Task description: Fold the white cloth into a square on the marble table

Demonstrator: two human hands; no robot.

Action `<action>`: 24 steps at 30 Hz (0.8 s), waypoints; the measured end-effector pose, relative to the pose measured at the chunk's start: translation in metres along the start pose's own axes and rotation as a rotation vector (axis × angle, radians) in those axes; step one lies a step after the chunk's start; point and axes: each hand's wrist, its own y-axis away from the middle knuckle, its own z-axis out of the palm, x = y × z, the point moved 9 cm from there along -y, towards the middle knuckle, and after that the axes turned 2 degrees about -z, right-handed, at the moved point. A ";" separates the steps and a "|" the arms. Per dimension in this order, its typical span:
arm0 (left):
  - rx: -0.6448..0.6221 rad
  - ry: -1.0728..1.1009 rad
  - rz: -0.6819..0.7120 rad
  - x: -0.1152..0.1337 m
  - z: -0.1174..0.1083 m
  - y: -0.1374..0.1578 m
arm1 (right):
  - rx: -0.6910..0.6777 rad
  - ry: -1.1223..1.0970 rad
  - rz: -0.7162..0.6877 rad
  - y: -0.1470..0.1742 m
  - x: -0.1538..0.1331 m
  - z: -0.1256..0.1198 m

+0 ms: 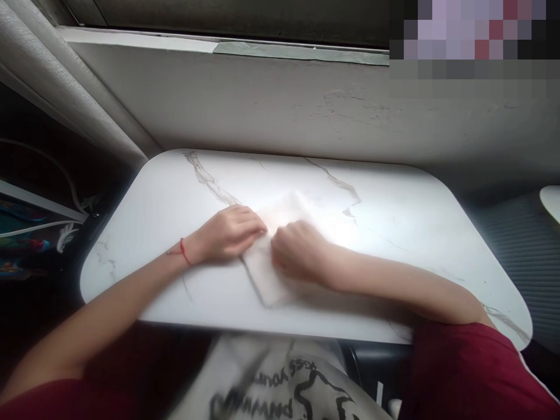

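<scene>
The white sheet (268, 283) lies mid-frame on the surface (144, 216); your closed left hand (234, 233) likely steadies its edge. Your fisted right hand (300, 251) sits over it; whether either grips it, I cannot tell.

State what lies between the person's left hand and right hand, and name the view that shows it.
In the head view, a strip of the white sheet shows between the left hand and the right hand.

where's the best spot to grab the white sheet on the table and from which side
I'd probably pinch the white sheet by its near corner, coming from the person's side: that corner points toward the near edge of the table, clear of the left hand and right hand.
</scene>
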 end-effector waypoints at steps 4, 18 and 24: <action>-0.048 -0.007 0.194 0.042 0.007 -0.002 | -0.059 -0.066 -0.197 0.012 -0.040 0.019; -0.007 -0.043 0.125 0.035 0.009 -0.005 | -0.268 -0.016 -0.055 0.014 -0.002 0.004; 0.000 -0.043 0.160 0.039 0.009 -0.002 | -0.226 0.101 0.130 0.010 0.034 -0.008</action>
